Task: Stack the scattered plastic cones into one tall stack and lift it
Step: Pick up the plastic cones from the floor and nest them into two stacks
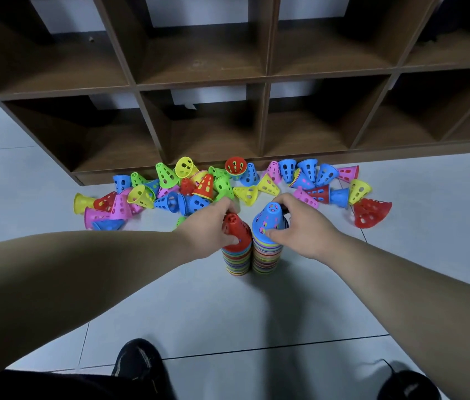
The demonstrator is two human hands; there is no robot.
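Observation:
Two tall stacks of perforated plastic cones stand side by side on the floor. The left stack (238, 262) has a red cone (238, 230) on top; my left hand (209, 225) wraps around that red top. The right stack (267, 259) is topped by a blue cone (268, 219), and my right hand (303, 226) grips it from the right, thumb in front, fingers over the tip. Several loose cones (199, 189) in pink, yellow, green, blue and red lie scattered beyond both stacks.
A dark wooden cubby shelf (259, 122) stands right behind the scattered cones. A large red cone (371, 212) lies at the far right of the pile. My two black shoes (138, 365) are on the tiled floor near the bottom edge.

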